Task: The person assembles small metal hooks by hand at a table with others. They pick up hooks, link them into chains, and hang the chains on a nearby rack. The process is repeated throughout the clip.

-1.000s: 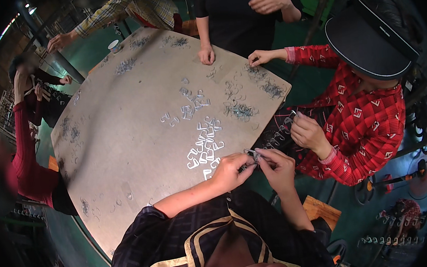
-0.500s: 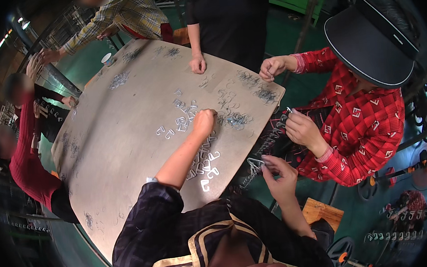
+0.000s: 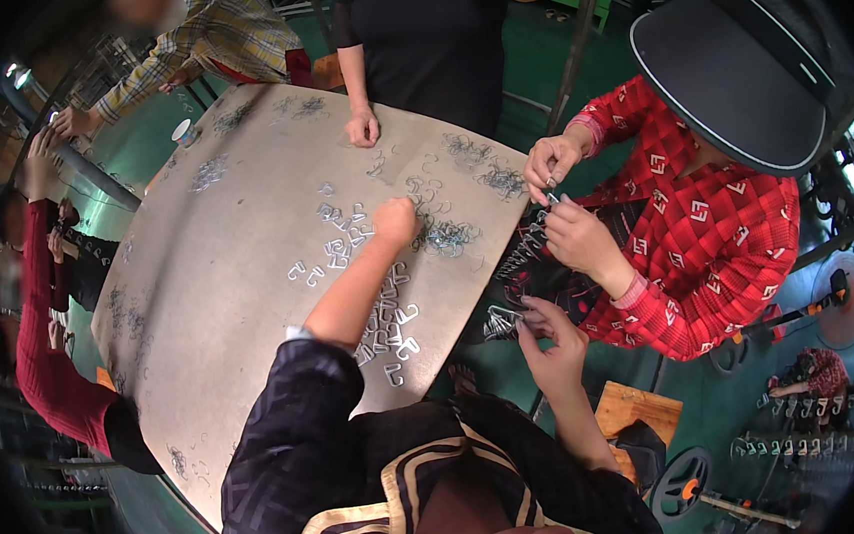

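Left hand (image 3: 395,222) moving out over the table (image 3: 235,252), away from the right hand (image 3: 557,345)

Since the first frame, when both hands were meeting near the body, the left one is reaching forward and the right one is staying back, beyond the table's edge.

The left fingers are curling down toward the table; the knuckles are hiding the tips, so I cannot tell whether they are gripping anything. Wires (image 3: 448,235) are lying in a tangled heap just to the right of these fingers. Hooks (image 3: 383,321) are lying flat in a loose strip, its long axis running from near these fingers back toward the person. The left hand is sitting nearer to both groups; the right is staying well apart from the wires.

The right fingers are pinching a bunch (image 3: 502,323) of metal pieces, which is jutting out to the left of the thumb and fingertip. From the left fingers, this bunch is lying to the right and back toward the body.

Beyond the right fingers, the neighbour in red (image 3: 711,245) is now bringing two hands close together.
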Demonstrator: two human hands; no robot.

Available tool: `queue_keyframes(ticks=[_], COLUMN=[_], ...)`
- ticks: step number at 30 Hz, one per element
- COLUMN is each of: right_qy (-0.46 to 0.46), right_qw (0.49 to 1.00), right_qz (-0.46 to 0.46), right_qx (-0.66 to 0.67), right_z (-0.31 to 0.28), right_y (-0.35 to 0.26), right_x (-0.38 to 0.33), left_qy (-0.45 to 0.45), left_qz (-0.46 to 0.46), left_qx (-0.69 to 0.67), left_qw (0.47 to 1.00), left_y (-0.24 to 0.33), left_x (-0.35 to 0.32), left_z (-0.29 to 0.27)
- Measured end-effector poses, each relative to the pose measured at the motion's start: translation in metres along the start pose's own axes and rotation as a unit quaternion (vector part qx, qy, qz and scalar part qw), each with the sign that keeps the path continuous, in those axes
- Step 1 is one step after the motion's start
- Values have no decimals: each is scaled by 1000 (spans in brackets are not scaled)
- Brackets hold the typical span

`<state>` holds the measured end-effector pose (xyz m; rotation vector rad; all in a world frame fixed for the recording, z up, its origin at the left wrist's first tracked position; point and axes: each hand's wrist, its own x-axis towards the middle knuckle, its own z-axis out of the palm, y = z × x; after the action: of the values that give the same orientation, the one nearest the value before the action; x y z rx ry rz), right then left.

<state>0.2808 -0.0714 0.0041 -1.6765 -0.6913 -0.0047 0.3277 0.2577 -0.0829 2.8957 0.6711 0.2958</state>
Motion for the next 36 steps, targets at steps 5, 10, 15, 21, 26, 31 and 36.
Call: queue_keyframes(ticks=[5, 10, 15, 21, 26, 31, 36], right_qy=[6, 8, -20, -56, -47, -298, -429], right_qw=[1000, 999, 999, 995, 982, 953, 900], right_qz=[-3, -17, -36, -59, 11, -33, 64], right_qx=[21, 44, 32, 61, 185, 53, -49], right_z=[0, -3, -12, -14, -10, 34, 102], right_y=[-1, -10, -24, -31, 8, 44, 75], right_x=[1, -10, -29, -36, -35, -28, -27], left_qy=[-90, -60, 18, -26, -35, -41, -51], left_qz=[36, 174, 214, 209, 249, 289, 307], left_qx=[-559, -526, -468, -467, -555, -545, -518], left_qw=[824, 830, 857, 859, 793, 786, 797], left_y=[55, 110, 126, 127, 115, 102, 97], left_x=[-78, -161, -187, -203, -222, -239, -247], left_z=[-82, -136, -134, -139, -151, -162, -158])
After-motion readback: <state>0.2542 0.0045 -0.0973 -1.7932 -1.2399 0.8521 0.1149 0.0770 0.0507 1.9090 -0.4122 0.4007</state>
